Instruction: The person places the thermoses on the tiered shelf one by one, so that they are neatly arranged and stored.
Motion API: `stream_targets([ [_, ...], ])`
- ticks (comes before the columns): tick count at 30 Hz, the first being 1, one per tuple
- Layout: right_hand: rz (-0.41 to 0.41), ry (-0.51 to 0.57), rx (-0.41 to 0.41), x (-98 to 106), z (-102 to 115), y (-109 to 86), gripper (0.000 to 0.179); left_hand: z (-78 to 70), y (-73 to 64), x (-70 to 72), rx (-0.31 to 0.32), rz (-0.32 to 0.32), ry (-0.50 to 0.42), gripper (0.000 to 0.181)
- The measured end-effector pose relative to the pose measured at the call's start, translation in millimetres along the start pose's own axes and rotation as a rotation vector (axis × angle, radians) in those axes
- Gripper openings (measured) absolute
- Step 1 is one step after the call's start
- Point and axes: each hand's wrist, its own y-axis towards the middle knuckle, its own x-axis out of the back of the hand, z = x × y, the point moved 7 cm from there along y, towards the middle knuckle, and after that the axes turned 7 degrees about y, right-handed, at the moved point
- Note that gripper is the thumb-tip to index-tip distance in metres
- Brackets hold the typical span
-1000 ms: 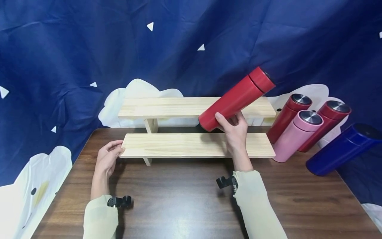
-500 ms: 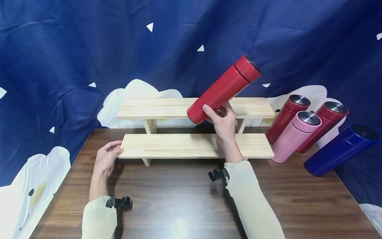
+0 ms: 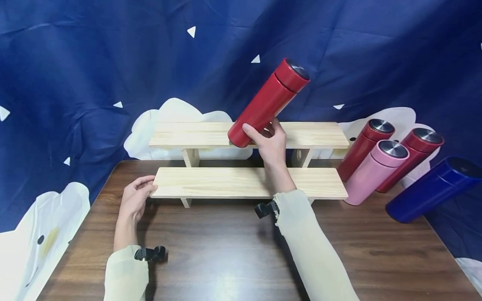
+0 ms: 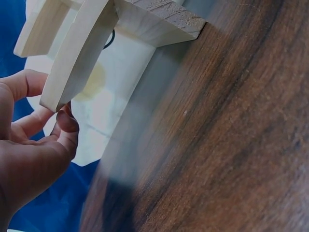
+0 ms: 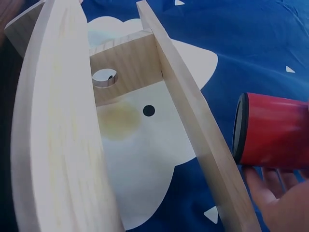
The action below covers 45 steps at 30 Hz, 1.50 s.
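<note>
My right hand [image 3: 273, 146] grips a red thermos flask [image 3: 263, 106] near its base. The flask leans with its silver-topped lid up to the right and overlaps the upper board of a two-tier wooden shelf [image 3: 211, 182] in the head view. From the right wrist, the flask's dark-rimmed base [image 5: 277, 133] appears beside the shelf's upper board [image 5: 198, 125]. At the left end of the lower board, my left hand [image 3: 133, 198] pinches the corner; in the left wrist view its thumb and fingers meet the board end [image 4: 72, 63].
Right of the shelf stand two more red flasks [image 3: 363, 152] and a pink flask [image 3: 374, 173], close together. A blue flask [image 3: 429, 192] stands further right near the edge of the brown wooden table [image 3: 226, 246]. A blue cloth [image 3: 113, 54] with white shapes hangs behind.
My right hand has moved left and upward with the red flask, from in front of the shelf's right half to over the upper board's middle. The left hand has stayed on the lower board.
</note>
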Motion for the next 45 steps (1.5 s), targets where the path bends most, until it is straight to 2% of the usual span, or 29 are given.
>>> stream_targets([
  [12, 0.06, -0.221, 0.069, -26, 0, 17.8, 0.067, -4.2, 1.2, -2.5, -0.014, 0.02, -0.003, 0.037],
  [25, 0.092, -0.427, 0.08, -40, 0, 35.3, 0.07, -7.5, 2.4, -2.4, -0.019, 0.028, 0.024, 0.038],
  [29, 0.11, -0.489, 0.054, -43, -2, 38.5, 0.073, -8.5, 1.9, -2.2, -0.016, 0.035, 0.04, 0.04],
  [36, 0.129, -0.511, 0.01, -47, -3, 40.1, 0.077, -5.4, 0.8, -2.9, 0.01, 0.017, 0.046, 0.042],
  [45, 0.154, -0.548, 0.022, -54, -8, 41.0, 0.076, -3.3, -2.4, -0.1, 0.019, 0.006, 0.065, 0.043],
])
